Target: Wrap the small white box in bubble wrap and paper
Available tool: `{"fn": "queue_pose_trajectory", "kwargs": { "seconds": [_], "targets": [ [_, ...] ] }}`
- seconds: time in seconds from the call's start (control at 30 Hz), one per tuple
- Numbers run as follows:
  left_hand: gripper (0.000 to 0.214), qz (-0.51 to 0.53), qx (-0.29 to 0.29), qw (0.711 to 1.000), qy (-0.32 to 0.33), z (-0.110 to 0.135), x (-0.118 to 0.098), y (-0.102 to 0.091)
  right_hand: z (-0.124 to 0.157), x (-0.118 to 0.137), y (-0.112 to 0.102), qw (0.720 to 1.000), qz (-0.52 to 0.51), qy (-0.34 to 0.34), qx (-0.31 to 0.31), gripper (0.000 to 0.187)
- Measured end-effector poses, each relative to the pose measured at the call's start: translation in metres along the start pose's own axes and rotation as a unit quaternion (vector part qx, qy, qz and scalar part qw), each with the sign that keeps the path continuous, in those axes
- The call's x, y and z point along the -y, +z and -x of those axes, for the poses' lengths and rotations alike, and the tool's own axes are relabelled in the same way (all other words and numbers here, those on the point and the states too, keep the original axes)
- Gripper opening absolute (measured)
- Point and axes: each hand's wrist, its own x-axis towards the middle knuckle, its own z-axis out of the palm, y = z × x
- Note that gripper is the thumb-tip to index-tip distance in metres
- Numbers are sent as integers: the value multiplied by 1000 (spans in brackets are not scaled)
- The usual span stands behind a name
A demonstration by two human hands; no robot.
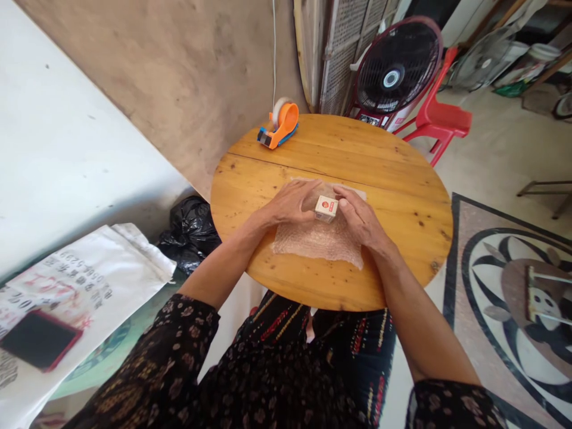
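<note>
A small cream box (326, 206) with a red mark and red lettering on top is on a sheet of clear bubble wrap (313, 245). My left hand (292, 202) is at the box's left side, fingers stretched forward and apart from the thumb, whose tip comes close to the box. On the other side is my right hand (357, 215), its thumb at the box's right edge and its fingers extended. Whether either hand presses on the box cannot be made out. Under the wrap is a round wooden table (402, 196).
An orange tape dispenser (284, 125) with a roll of tape stands near the table's far left edge. Behind the table are a floor fan (393, 74) and a red chair (442, 116). To the left lie a black plastic bag (190, 232), a printed white sack (129, 262) and a dark red-edged tablet-like object (42, 339).
</note>
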Motion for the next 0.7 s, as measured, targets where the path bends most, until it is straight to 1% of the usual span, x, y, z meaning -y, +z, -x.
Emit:
{"fn": "queue_pose_trajectory", "kwargs": {
  "seconds": [0.07,0.13,0.23,0.33,0.4,0.5,0.57,0.7],
  "targets": [
    [82,26,-21,999,-4,0,3,-4,-1,0,1,1000,-16,25,1,59],
    [81,64,-27,998,4,1,5,-7,-1,-1,3,999,-22,37,9,61],
    [81,121,-14,992,22,3,8,-10,-1,-3,4,998,-43,40,21,63],
    [82,149,11,988,25,5,8,-9,-2,-5,7,998,-45,29,22,70],
    [84,141,25,989,27,7,6,-8,-2,-6,9,1000,-19,13,9,69],
    [85,98,41,994,27,10,0,-10,-2,-7,11,1000,4,1,4,56],
    [85,71,49,996,26,14,-6,-13,-2,-8,12,1000,-7,-6,10,52],
    [83,41,42,998,29,28,-19,-16,-2,-12,11,999,-30,-10,20,53]
  ]
}}
